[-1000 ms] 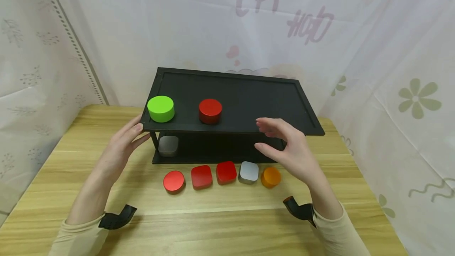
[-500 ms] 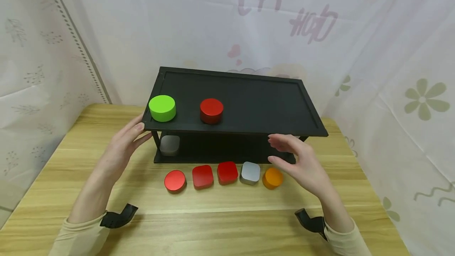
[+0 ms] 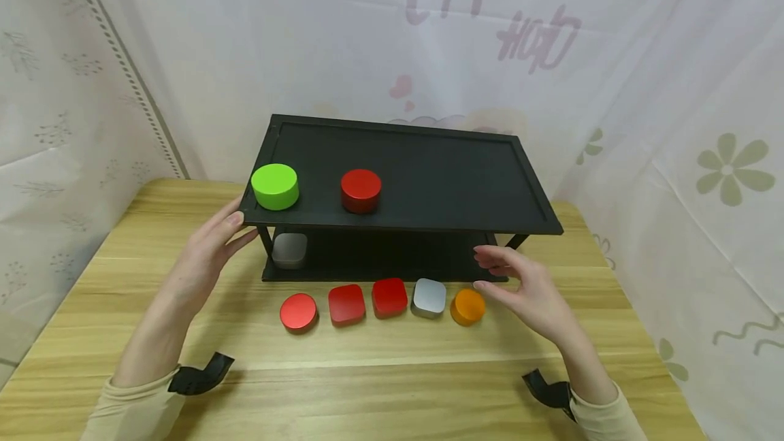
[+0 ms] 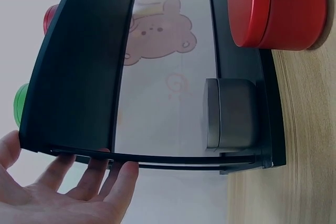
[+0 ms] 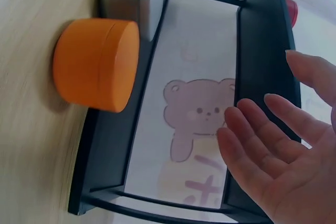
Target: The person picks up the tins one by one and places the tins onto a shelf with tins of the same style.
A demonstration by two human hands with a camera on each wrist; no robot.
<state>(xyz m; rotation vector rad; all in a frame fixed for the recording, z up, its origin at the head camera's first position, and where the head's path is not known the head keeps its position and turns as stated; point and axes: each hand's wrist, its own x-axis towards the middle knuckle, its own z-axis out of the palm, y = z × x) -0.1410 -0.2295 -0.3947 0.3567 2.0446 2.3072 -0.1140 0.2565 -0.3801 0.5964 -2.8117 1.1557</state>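
Observation:
A black two-tier shelf (image 3: pixel 441 179) stands on the table. My left hand (image 3: pixel 205 254) holds its left front corner, thumb at the top board and fingers by the side frame. On the top board sit a green round tin (image 3: pixel 275 187) and a dark red round tin (image 3: pixel 361 191). A grey square tin (image 4: pixel 236 114) occupies the lower tier's left end. My right hand (image 3: pixel 533 295) hovers by the right front of the shelf, fingers apart and holding nothing. Nearest to it is an orange round tin (image 5: pixel 94 64), not touched.
Before the shelf, a row of tins lines the table: a red round one (image 3: pixel 299 312), two red square ones (image 3: pixel 346 305), a silver square one (image 3: pixel 429 297) and the orange one. A printed white cloth (image 3: pixel 343 33) hangs behind and at both sides.
My right hand has shifted right and down, from before the shelf's top edge to its lower right front. The left hand keeps its place at the corner; the tins have not moved.

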